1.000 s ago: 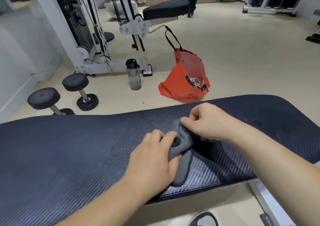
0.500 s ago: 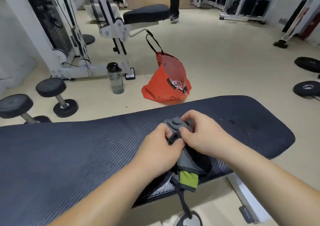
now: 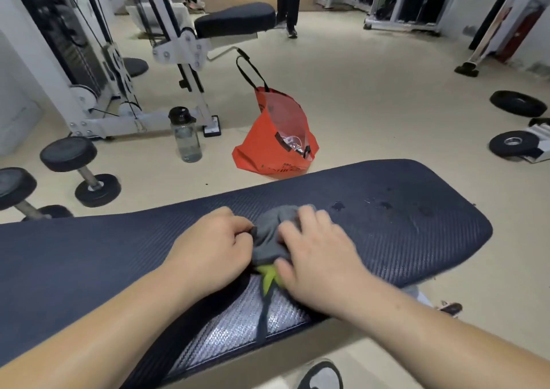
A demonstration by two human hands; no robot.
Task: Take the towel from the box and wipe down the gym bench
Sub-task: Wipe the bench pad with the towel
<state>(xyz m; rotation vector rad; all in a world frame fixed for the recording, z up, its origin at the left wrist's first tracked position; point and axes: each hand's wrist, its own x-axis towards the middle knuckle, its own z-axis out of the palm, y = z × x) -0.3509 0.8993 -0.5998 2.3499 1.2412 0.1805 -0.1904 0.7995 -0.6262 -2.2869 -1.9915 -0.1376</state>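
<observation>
A grey towel (image 3: 272, 233) with a lime-green patch and a dark strap lies bunched on the dark blue padded gym bench (image 3: 401, 239), near its front edge. My left hand (image 3: 220, 248) is closed on the towel's left side. My right hand (image 3: 315, 254) presses on its right side, fingers curled over the cloth. Several small wet spots (image 3: 337, 205) dot the pad to the right of the towel. No box is in view.
Behind the bench on the floor stand an orange tote bag (image 3: 273, 144) and a clear water bottle (image 3: 186, 135). Dumbbells (image 3: 80, 168) lie at the left, weight plates (image 3: 513, 143) at the right. A white machine with a black seat (image 3: 235, 20) stands behind; a person's legs (image 3: 287, 1) are farther back.
Both hands lowered the bunched towel from a raised hold onto the pad and slid it slightly right. The view has turned right, bringing the bench's end and weight plates into sight.
</observation>
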